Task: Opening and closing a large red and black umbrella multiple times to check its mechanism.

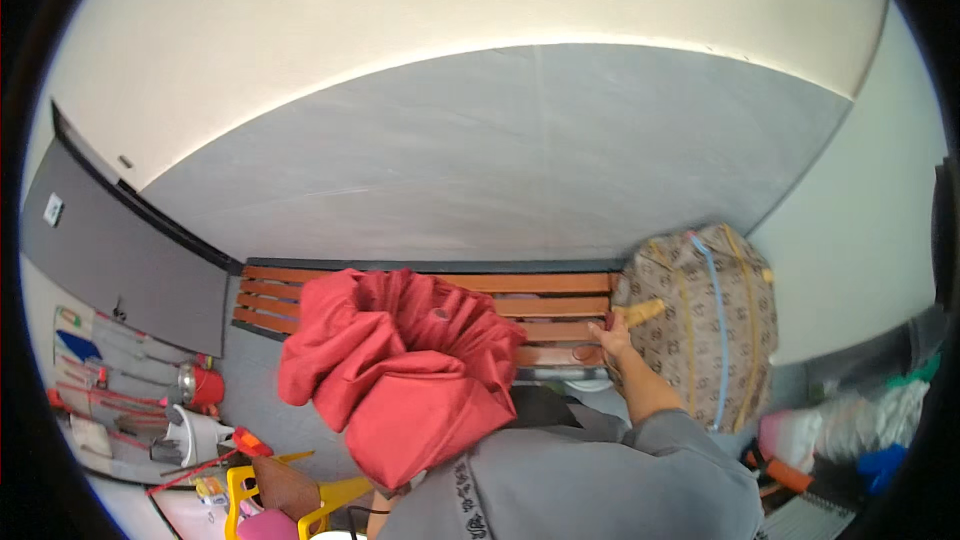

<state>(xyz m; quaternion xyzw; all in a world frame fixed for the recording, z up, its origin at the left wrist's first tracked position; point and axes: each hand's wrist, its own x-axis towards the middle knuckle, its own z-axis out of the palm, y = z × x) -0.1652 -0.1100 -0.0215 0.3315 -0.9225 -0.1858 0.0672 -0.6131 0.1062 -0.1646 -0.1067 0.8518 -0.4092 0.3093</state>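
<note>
A large bundle of red fabric [420,382], gathered into folds with an opening at the top, lies in front of my body at the left. My left forearm [380,514] reaches up under its lower edge; the fabric hides the hand. My right hand [616,336] is over the right end of the slatted bench [555,283], closed around a small dark red item [609,321], too small to name. Right beside that hand is the yellow strap [643,311] of a big brown patterned bag [675,360] with a blue zip. A thin dark loop [585,351] shows below the hand.
Behind the bench rises a grey wall panel [487,157]. A grey door [127,240] is at the left. Red-handled cleaning tools, a red bucket [206,385] and a yellow-framed chair [240,495] stand lower left. Plastic bags [847,420] and an orange-handled item [787,474] are at the right.
</note>
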